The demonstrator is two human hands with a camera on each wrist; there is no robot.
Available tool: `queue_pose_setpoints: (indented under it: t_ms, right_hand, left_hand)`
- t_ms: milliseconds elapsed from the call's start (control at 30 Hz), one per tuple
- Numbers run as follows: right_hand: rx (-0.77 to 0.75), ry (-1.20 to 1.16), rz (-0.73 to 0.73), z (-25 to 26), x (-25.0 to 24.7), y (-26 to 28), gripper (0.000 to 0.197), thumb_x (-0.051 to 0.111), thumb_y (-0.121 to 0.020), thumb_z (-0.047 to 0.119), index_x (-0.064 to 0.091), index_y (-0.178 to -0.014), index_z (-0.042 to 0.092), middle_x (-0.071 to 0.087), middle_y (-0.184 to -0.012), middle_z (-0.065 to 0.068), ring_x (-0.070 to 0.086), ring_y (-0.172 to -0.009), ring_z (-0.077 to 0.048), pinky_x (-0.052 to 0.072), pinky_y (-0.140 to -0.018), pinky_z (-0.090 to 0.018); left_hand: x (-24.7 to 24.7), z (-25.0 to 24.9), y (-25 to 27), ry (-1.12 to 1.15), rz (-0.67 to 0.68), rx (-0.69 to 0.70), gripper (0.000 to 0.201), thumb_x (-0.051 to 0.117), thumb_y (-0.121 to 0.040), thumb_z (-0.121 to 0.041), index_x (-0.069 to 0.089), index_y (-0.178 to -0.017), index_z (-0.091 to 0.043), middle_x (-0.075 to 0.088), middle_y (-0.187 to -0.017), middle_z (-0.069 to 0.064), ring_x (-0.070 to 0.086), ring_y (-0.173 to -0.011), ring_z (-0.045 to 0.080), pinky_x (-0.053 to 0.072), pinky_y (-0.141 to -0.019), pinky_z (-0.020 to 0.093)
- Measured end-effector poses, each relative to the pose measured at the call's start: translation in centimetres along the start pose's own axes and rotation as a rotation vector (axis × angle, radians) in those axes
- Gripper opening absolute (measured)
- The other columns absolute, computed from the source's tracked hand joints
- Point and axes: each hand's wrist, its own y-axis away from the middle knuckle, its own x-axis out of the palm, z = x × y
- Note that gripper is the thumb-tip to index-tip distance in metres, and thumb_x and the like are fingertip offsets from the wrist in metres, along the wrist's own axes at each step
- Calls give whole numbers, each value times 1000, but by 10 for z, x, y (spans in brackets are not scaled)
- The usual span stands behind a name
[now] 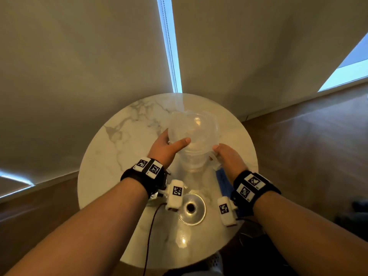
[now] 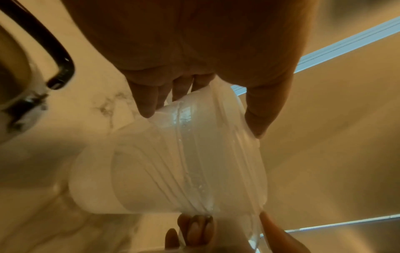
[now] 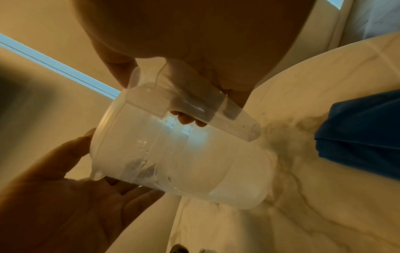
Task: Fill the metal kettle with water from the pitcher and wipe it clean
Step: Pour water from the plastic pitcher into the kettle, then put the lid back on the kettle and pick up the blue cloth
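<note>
Here the round white marble counter [image 1: 111, 148] is showing bare surface toward its far edge. One translucent plastic pitcher [image 1: 192, 136] is sitting mid-counter; one metal kettle lid [image 1: 191, 208] is lying nearer. The left hand [image 1: 165, 148] is cupping the pitcher's wall, thumb over its rim, and the right hand [image 1: 229, 158] is gripping its handle.

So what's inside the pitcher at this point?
The translucent pitcher, held by the left hand and right hand, shows droplets on its walls; any water level is unclear through the cloudy plastic.
</note>
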Motion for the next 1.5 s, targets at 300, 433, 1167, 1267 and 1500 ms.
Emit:
queue_pose_setpoints:
  t_ms: [300, 433, 1167, 1267, 1500]
  right_hand:
    - [66, 10, -155, 3, 13, -40, 42, 58, -84, 47, 71, -87, 7, 69, -93, -21, 64, -89, -36, 48, -97, -57]
    - [120, 3, -158, -4, 14, -43, 34, 60, -81, 55, 71, -73, 24, 70, -89, -17, 66, -91, -38, 48, -99, -63]
    - [-96, 971, 422, -109, 45, 49, 22, 62, -92, 31, 65, -114, 30, 57, -114, 9, 59, -98, -15, 50, -83, -32]
    - [-136, 1110, 490, -122, 68, 54, 28, 64, -92, 29, 62, -120, 28, 52, -121, 5, 56, -104, -20, 53, -87, -36]
    - [-164, 1093, 499, -107, 79, 53, 20, 66, -89, 24, 66, -109, 24, 54, -112, 4, 59, -99, -21, 53, -89, -36]
  left_hand:
    - [-8, 3, -56, -156, 18, 9, 90, 84, -77, -59, 46, -150, -23, 63, -146, 1, 64, -122, 18, 53, -103, 38]
    - [-9, 10, -66, -193, 21, 34, 86, 81, -86, -49, 39, -155, -20, 58, -149, 1, 61, -120, 17, 49, -88, 22]
    - [-33, 149, 132, -782, 117, 117, 20, 67, -94, -42, 69, -113, -36, 64, -110, -20, 56, -104, 2, 48, -89, 19]
    - [-37, 192, 168, -798, 142, -49, 21, 65, -95, -45, 70, -113, -35, 61, -108, -24, 56, -106, 1, 50, -92, 22]
    - [-77, 241, 221, -752, 89, -309, 15, 66, -95, -38, 64, -109, -41, 63, -110, -19, 62, -97, 2, 50, -89, 19]
